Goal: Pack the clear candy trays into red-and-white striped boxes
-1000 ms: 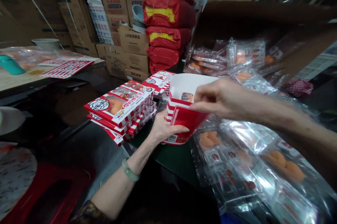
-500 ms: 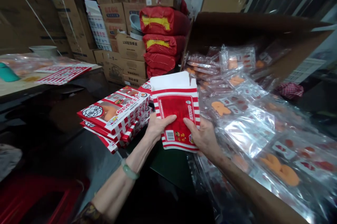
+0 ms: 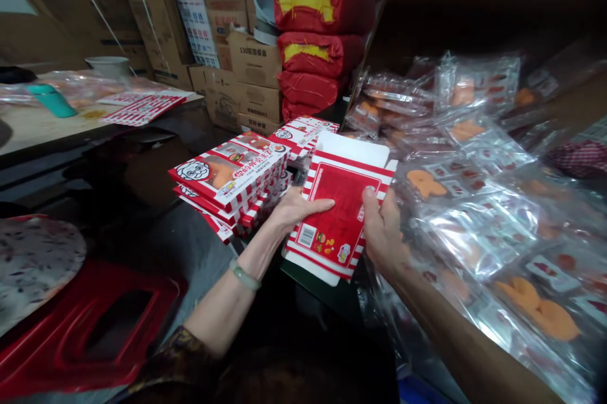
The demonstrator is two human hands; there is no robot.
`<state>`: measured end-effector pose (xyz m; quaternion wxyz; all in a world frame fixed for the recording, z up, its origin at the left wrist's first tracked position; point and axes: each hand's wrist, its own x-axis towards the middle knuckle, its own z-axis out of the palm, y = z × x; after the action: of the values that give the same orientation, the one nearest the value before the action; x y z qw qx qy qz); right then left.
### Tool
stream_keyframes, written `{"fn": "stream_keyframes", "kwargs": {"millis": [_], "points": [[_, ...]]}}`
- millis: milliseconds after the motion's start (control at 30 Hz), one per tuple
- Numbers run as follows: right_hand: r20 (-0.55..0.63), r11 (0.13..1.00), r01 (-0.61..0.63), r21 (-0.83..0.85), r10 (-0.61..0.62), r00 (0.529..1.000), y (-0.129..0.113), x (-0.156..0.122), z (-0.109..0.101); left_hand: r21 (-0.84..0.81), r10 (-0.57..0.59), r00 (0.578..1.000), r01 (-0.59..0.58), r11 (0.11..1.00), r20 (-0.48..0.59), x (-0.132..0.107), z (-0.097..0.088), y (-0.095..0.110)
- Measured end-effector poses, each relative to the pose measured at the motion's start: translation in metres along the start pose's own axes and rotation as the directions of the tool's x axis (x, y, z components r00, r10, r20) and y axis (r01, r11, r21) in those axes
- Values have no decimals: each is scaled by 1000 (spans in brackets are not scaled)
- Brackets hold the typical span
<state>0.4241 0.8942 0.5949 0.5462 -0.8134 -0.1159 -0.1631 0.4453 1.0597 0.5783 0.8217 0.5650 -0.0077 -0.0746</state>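
Observation:
Between my two hands is a red-and-white striped cardboard box (image 3: pixel 332 214), its back with the barcode facing up. White flaps stick out at its far and near ends. My left hand (image 3: pixel 298 207) grips the left side, thumb lying across the back panel. At the right edge my right hand (image 3: pixel 383 230) holds on, thumb on top; the fingers beneath are hidden. Just left of the box is a stack of printed window boxes (image 3: pixel 232 170) in the same stripes, and another printed box (image 3: pixel 303 135) lies behind it.
Clear plastic packs with orange pieces (image 3: pixel 474 214) are heaped at the right, in front of a large carton (image 3: pixel 450 18). Red sacks (image 3: pixel 322 2) and brown cartons (image 3: pixel 256 62) are piled behind. A table (image 3: pixel 28 132) with a teal bottle (image 3: pixel 52 100) stands left, above a red plastic stool (image 3: pixel 128 328).
The box has opened out from a flatter shape and tilted, with a white flap now showing at its near end. My right hand has shifted up its right edge. The view has moved.

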Motion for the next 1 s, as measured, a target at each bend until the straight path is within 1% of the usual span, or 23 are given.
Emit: {"fn": "stream_keyframes", "kwargs": {"millis": [67,100,167,233,333,400,500,567,633,667,700,733,800,867,900,933,967,1000], "points": [[-120,995,-45,84,55,991,9,2,1,66,82,997,-82,994,7,8,-2,-7],[-139,991,-45,128,63,988,11,5,-1,100,116,993,-117,988,15,13,-2,-10],[-145,984,0,176,26,989,12,13,-5,169,170,985,-175,970,40,20,-4,-13],[-212,976,90,198,-47,976,9,18,-10,249,216,974,-226,942,69,22,-6,-13],[-344,961,218,168,-150,927,8,15,-12,338,253,957,-288,896,142,13,-11,-15],[-377,946,278,167,-199,905,9,5,-11,342,287,942,-332,879,175,4,-15,-18],[-400,903,400,155,-313,861,10,-9,-9,316,342,924,-379,870,168,-6,-17,-24],[-431,885,460,79,-385,816,8,-14,-9,332,364,919,-395,856,154,-8,-13,-28],[-465,871,490,-22,-443,766,5,-13,-11,344,421,896,-444,827,143,-6,-6,-33],[-480,865,497,-69,-466,743,4,-12,-13,339,470,872,-488,805,138,-5,-3,-35],[-486,856,505,-108,-489,725,3,-10,-14,328,532,836,-543,773,131,-4,1,-37],[-486,844,519,-133,-512,708,4,-9,-15,321,601,790,-604,729,121,-4,4,-39],[-465,818,554,-151,-554,691,8,-7,-16,345,724,681,-709,615,110,-4,6,-41],[-441,802,578,-155,-579,686,16,-6,-16,414,806,578,-770,485,130,-7,7,-37],[-426,795,583,-169,-593,684,21,-6,-17,456,828,540,-782,426,152,-8,7,-33],[-410,788,584,-195,-606,681,26,-5,-17,494,838,516,-783,379,174,-10,7,-27],[-390,778,586,-229,-624,677,32,-4,-17,522,844,502,-779,346,189,-12,8,-19],[-368,763,590,-262,-645,670,37,-3,-18,543,846,499,-770,335,186,-14,9,-11]]}}
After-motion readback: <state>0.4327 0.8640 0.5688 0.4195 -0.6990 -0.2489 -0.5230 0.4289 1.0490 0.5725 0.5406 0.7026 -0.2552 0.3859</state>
